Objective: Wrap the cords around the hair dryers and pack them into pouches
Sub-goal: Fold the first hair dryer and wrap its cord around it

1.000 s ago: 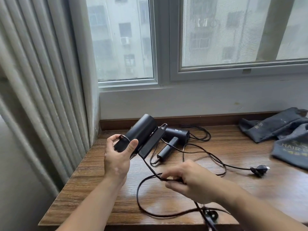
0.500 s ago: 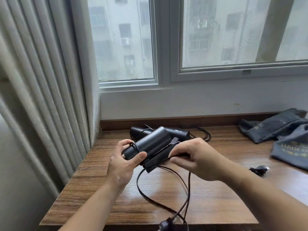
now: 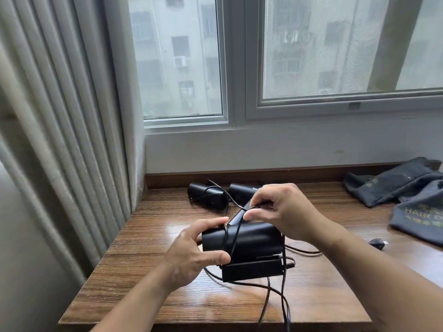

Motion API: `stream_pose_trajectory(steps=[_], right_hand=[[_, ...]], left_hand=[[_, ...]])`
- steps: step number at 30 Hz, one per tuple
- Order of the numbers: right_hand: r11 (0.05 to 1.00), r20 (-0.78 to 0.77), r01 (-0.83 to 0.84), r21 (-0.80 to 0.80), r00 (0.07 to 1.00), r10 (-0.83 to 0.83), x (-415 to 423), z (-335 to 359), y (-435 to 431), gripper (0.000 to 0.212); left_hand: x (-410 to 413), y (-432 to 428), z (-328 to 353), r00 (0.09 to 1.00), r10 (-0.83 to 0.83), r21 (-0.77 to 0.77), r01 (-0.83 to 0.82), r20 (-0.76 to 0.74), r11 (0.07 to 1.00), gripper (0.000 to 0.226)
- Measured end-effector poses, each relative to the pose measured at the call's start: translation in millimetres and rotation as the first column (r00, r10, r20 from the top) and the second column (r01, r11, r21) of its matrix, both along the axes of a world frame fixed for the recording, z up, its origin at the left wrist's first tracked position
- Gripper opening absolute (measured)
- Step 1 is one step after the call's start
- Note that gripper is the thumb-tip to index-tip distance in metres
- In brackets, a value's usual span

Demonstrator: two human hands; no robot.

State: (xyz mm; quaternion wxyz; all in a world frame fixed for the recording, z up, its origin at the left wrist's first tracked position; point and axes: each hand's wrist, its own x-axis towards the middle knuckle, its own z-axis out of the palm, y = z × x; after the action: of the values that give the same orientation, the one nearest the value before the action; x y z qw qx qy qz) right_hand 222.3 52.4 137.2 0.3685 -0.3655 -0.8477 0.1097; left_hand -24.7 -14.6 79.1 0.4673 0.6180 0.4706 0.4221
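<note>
My left hand point(image 3: 194, 250) grips the left end of a black folding hair dryer point(image 3: 254, 240), held level above the wooden table point(image 3: 148, 238) with its handle folded underneath. My right hand point(image 3: 282, 209) pinches the dryer's black cord point(image 3: 282, 300) over the top of the barrel, and one loop lies across the body. The rest of the cord hangs off the table's front edge. A second black hair dryer point(image 3: 208, 197) lies at the back with cord draped on it. A third dryer point(image 3: 242, 192) sits beside it, partly hidden by my right hand.
Two dark grey fabric pouches lie at the right: one pouch point(image 3: 393, 185) near the wall, another pouch point(image 3: 419, 219) printed "HAIR" closer to me. A black plug point(image 3: 377, 243) rests on the table by my right forearm. A curtain point(image 3: 60, 140) hangs at the left, a window behind.
My left hand turned the dryer level and brought it lower and closer. My right hand lifted the cord from the table up over the barrel, laying a loop across it.
</note>
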Motion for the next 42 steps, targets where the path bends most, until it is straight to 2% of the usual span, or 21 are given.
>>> stream_pose_trajectory(steps=[3,8,11,13,17,21,24,27,29,31,39,42], right_hand=[[0.999,-0.006,0.019,-0.049,1.000,-0.020,-4,-3,1,0.045],[0.995,-0.039,0.078,-0.068,0.996,-0.081,-7,-6,3,0.051],[0.995,-0.038,0.091,-0.047,0.995,-0.093,-9,-6,-2,0.052],[0.994,-0.045,0.101,-0.038,0.994,-0.103,-10,-6,-2,0.053],[0.993,-0.068,0.107,-0.045,0.992,-0.110,-9,-10,0,0.053],[0.997,-0.087,0.048,-0.052,0.995,-0.053,-3,-13,-2,0.043],[0.967,-0.124,-0.126,-0.224,0.987,0.100,5,-10,-1,0.016],[0.901,-0.166,-0.236,-0.364,0.968,0.187,16,-10,3,0.003],[0.880,-0.209,-0.255,-0.401,0.961,0.183,21,-10,4,0.006],[0.858,-0.235,-0.271,-0.436,0.955,0.182,25,-10,3,0.008],[0.763,-0.263,-0.360,-0.537,0.931,0.253,36,-5,-1,0.008],[0.667,-0.347,-0.407,-0.624,0.909,0.230,38,-6,-3,0.011]], left_hand=[[2,-1,1,0.997,-0.073,-0.030,0.072,-0.037,0.997,0.072],[8,-6,3,0.961,-0.090,0.002,0.094,-0.261,0.996,0.072],[13,-11,13,0.924,-0.036,0.103,0.081,-0.380,0.991,0.059],[19,-15,19,0.915,0.007,0.164,0.065,-0.404,0.984,0.052],[21,-18,14,0.908,0.081,0.203,0.005,-0.411,0.979,0.065],[19,-23,10,0.937,0.073,0.247,0.015,-0.341,0.969,0.072],[13,-28,9,0.951,0.008,0.274,0.082,-0.310,0.958,0.085],[11,-30,5,0.957,-0.083,0.317,0.174,-0.279,0.933,0.066],[12,-31,2,0.960,-0.085,0.347,0.177,-0.265,0.921,0.053],[10,-30,-2,0.975,-0.060,0.369,0.138,-0.214,0.919,0.050],[-3,-22,-10,0.995,-0.046,0.303,0.016,0.092,0.953,0.054],[-9,-20,-15,0.985,-0.032,0.268,-0.014,0.169,0.963,0.057]])
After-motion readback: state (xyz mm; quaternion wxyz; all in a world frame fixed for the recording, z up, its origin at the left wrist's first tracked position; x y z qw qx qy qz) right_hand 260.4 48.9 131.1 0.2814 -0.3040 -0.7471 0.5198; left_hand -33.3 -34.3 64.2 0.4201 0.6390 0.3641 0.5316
